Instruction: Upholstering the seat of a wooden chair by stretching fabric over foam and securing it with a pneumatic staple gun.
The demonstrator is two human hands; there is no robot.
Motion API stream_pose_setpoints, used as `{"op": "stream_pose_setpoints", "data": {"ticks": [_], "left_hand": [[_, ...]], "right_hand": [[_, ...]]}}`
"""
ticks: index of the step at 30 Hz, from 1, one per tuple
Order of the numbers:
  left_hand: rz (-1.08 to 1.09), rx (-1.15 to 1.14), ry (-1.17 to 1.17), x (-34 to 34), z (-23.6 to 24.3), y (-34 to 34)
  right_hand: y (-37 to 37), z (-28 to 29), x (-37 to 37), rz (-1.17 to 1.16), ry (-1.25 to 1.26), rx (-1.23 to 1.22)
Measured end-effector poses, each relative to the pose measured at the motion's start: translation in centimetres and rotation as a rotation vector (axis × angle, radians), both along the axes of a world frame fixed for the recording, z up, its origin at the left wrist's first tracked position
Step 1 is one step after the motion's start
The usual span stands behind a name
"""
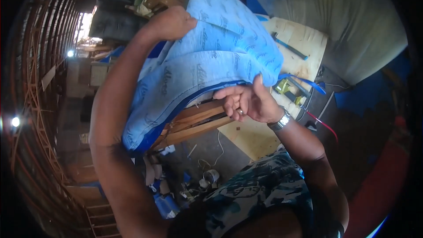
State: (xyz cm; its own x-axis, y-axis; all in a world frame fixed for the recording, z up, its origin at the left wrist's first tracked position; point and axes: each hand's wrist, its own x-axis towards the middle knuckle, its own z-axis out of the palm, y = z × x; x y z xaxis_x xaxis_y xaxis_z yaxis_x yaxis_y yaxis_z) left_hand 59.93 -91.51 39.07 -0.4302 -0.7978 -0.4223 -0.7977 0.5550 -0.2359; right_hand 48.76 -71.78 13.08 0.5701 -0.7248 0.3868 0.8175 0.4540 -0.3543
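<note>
The left grip (174, 24) is clamped on the upper edge of a light-blue patterned cover (224, 39), which spreads from there toward the right grip (253, 103). The right grip is apart, fingers half-curled by the near edge; I cannot tell whether they touch it. Below and left of this grip, bare wooden slats (202, 114) show under the cover's dark-blue border (152, 136). As far as shows, the cover already lies over the bulky top, while its near border looks unfastened and the slats remain uncovered. Beyond the right grip, a hammer-like tool (291, 47) and a yellow-green tool (282, 86) lie on the worktop (315, 44).
</note>
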Motion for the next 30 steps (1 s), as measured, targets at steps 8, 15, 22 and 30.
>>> {"op": "stream_pose_setpoints", "data": {"ticks": [8,15,22,30], "left_hand": [[-0.108,-0.305,-0.005,0.7,-0.1,0.5],[-0.064,-0.557,-0.029,5.5,11.5,-1.2],[0.019,-0.846,-0.100,6.8,14.4,-0.4],[-0.036,-0.938,-0.116,4.9,9.9,-0.9]], "right_hand": [[-6.2,10.0,-2.4,-0.361,0.436,0.130],[-9.9,20.0,-5.4,-0.844,0.696,-0.373],[-11.1,19.1,-4.6,-0.793,0.791,-0.388],[-7.8,19.6,-4.5,-0.674,0.803,-0.454]]}}
